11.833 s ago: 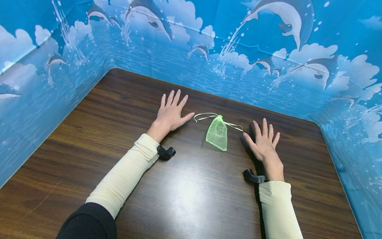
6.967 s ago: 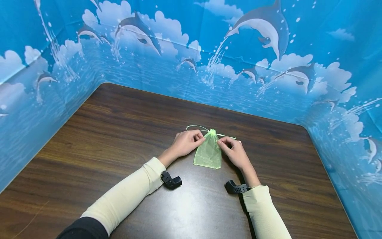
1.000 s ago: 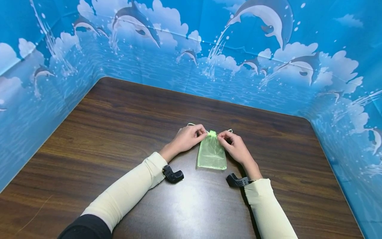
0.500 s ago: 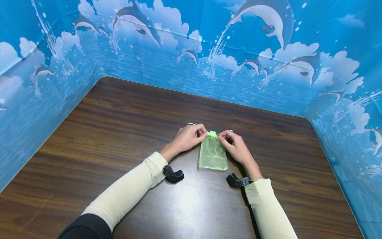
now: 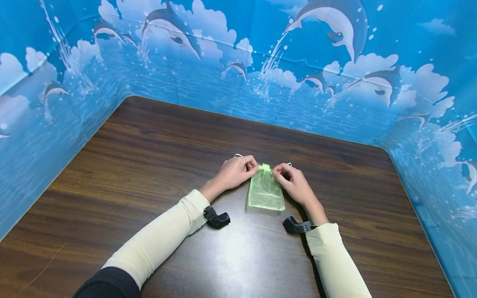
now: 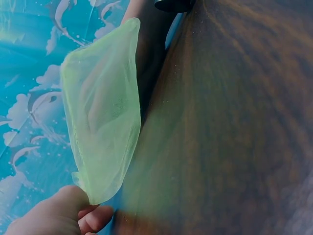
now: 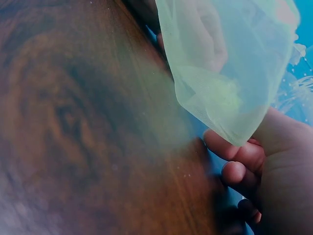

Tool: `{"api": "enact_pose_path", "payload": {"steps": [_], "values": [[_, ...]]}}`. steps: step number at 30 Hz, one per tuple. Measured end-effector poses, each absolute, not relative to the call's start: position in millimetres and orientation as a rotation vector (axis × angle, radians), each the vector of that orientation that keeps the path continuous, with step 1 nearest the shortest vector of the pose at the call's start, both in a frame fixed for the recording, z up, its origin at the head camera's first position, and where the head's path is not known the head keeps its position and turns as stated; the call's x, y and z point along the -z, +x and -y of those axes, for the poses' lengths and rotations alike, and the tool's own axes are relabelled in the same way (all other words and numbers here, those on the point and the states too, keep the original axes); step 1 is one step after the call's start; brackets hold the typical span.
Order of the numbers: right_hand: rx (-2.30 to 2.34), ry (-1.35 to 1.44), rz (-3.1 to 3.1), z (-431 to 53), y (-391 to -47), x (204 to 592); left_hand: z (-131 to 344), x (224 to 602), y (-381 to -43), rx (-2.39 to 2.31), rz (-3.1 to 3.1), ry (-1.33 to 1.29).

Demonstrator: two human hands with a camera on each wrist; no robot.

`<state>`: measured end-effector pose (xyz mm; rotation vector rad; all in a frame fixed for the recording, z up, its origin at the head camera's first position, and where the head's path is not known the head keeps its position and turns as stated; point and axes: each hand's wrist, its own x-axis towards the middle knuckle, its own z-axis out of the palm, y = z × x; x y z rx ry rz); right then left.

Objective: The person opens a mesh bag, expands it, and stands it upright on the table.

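Observation:
A sheer light-green drawstring pouch (image 5: 266, 190) is between my two hands, its gathered neck (image 5: 265, 167) pointing away from me. My left hand (image 5: 235, 170) pinches the drawstring just left of the neck, thumb against forefinger. On the other side, my right hand (image 5: 293, 182) pinches the drawstring close to the neck. Thin loops of cord show behind both hands. In the left wrist view the pouch (image 6: 105, 107) hangs in front of the left thumb and fingers. The pouch (image 7: 230, 63) partly covers the right fingertips in the right wrist view. Through the mesh, nothing solid is visible inside.
A dark wood-grain table (image 5: 167, 136) lies under both hands. Blue dolphin-print cloth (image 5: 208, 82) rises along its back and sides. Black wrist cameras (image 5: 217, 218) jut inward from both cream sleeves.
Earliest, both hands lay spread apart on the table beside the pouch. They then pinched its sides, and later moved to the cords at its neck. Lately only the pouch's lower end shifts slightly.

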<state>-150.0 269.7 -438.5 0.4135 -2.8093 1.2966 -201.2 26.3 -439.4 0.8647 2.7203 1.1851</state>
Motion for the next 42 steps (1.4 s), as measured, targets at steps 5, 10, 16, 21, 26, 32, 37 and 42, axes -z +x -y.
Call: {"api": "enact_pose_path", "payload": {"steps": [5, 10, 16, 21, 26, 32, 37, 42], "values": [[-1.291, 0.416, 2.812, -269.6, -150.6, 439.1, -25.6, 438.7, -201.7, -1.184, -2.720, 0.860], [-1.278, 0.423, 2.813, -269.1, -150.6, 438.9, -25.4, 438.0, -201.6, -1.164, -2.713, 0.872], [-1.295, 0.434, 2.808, -269.8, -151.0, 438.1, -26.0, 438.2, -202.2, -1.155, -2.727, 0.903], [-1.298, 0.424, 2.819, -270.9, -151.4, 438.5, -26.9, 438.3, -202.2, -1.170, -2.723, 0.925], [-1.271, 0.439, 2.830, -270.6, -151.4, 440.4, -26.5, 439.1, -201.3, -1.167, -2.725, 0.927], [-1.271, 0.454, 2.825, -270.3, -151.5, 440.1, -26.1, 439.2, -201.7, -1.154, -2.721, 0.942], [-1.270, 0.453, 2.816, -270.9, -152.4, 439.4, -26.7, 436.3, -201.9, -1.163, -2.710, 0.945], [-1.260, 0.442, 2.831, -271.1, -152.3, 440.5, -26.0, 436.4, -201.3, -1.157, -2.702, 0.930]]}}
